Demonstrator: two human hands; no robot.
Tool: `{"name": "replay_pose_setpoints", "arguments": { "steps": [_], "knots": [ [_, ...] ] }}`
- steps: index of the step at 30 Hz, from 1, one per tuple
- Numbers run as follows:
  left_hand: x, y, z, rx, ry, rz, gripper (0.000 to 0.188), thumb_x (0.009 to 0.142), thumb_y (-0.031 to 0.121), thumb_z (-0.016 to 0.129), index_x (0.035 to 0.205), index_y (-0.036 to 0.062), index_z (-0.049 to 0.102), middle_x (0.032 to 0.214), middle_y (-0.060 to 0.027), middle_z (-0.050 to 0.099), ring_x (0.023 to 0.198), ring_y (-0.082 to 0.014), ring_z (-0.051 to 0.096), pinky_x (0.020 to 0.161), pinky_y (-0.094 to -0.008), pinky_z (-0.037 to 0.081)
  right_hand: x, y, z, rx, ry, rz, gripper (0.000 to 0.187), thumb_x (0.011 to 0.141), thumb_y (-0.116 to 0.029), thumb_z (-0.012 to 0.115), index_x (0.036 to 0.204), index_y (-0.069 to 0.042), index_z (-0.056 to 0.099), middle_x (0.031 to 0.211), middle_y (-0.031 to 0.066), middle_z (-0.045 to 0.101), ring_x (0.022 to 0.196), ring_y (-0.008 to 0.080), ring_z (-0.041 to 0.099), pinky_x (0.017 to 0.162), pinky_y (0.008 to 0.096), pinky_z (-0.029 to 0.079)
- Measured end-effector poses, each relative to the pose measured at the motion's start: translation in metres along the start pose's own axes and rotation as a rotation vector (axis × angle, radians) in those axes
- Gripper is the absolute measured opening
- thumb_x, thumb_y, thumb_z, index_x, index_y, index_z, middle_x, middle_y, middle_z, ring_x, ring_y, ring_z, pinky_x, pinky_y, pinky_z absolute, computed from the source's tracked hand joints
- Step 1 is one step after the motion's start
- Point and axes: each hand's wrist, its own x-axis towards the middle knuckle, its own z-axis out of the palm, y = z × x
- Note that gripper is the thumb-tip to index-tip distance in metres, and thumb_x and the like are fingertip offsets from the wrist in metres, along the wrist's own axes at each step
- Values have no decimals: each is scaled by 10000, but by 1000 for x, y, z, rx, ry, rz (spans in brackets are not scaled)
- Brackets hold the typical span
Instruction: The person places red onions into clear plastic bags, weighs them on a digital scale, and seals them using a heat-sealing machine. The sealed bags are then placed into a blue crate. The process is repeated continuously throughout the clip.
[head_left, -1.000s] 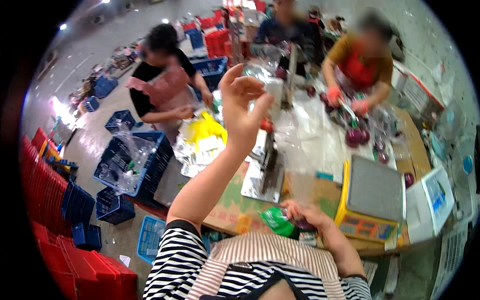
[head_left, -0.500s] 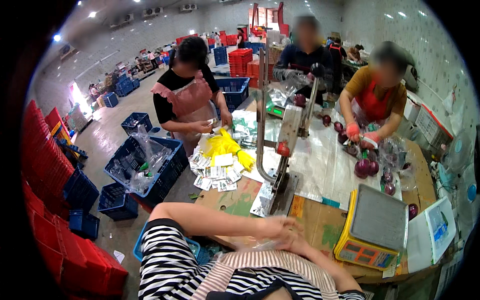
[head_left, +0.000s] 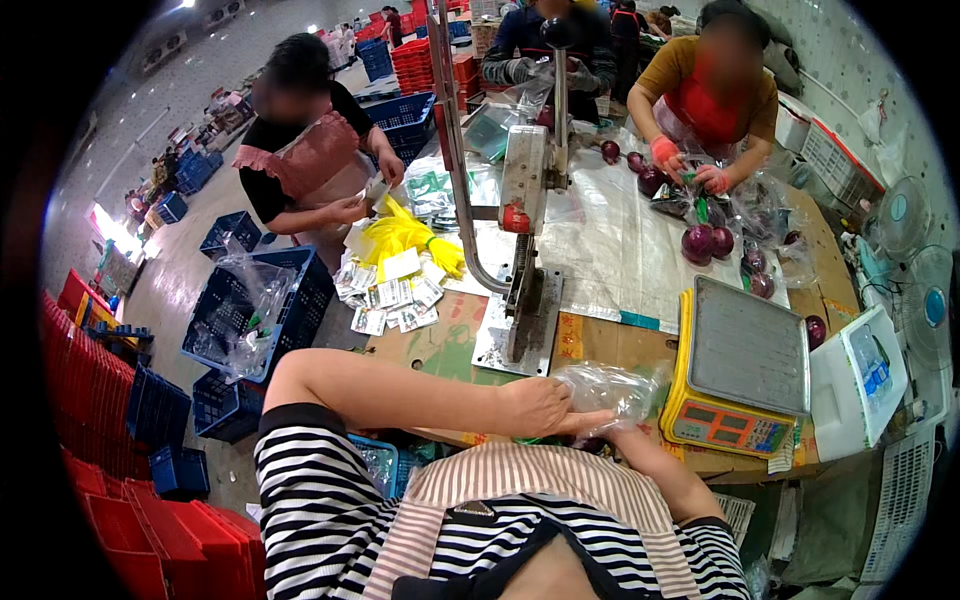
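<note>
A crumpled clear plastic bag (head_left: pixel 622 392) lies at my hands, just in front of my striped apron. My left hand (head_left: pixel 542 406) reaches across from the left, its fingers closed on the bag's near end. Beneath and beside it, my right forearm comes in from the lower right. My right hand (head_left: pixel 622 436) is mostly hidden, so its fingers cannot be made out. Something dark and a bit of green show just under the hands, too covered to name. Beyond them stands a metal lever press (head_left: pixel 522 215) on a plate bolted to the cardboard-covered table.
A yellow scale (head_left: pixel 745 350) stands right of my hands, beside a white foam box (head_left: pixel 862 385). Red onions (head_left: pixel 700 243) lie near a co-worker in red gloves. Yellow mesh bags (head_left: pixel 405 240) and labels (head_left: pixel 388 300) sit at left. A blue crate (head_left: pixel 255 310) stands on the floor.
My view has shifted, so the table appears higher and further left. The clear bag now spreads out to the right of my hands, and my left hand sits more apart from the right.
</note>
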Motion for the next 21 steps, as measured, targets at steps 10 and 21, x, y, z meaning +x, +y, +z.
{"name": "replay_pose_setpoints", "arguments": {
  "steps": [10,21],
  "knots": [
    [-1,-12,7,-465,-241,-324,173,758,243,498,898,220,598,621,-84,585,511,-268,578,423,-390,430,46,-10,-6,318,198,140,519,663,-153,735,1107,-41,490,1004,40,568,886,126,512,782,267,423],
    [34,-29,32,-2151,414,-1264,197,835,142,527,742,-30,551,489,40,335,409,-61,247,389,-234,177,5,49,24,1289,984,-53,519,839,-401,503,1254,-124,360,1184,52,453,1018,174,487,842,344,411]
  ]
}}
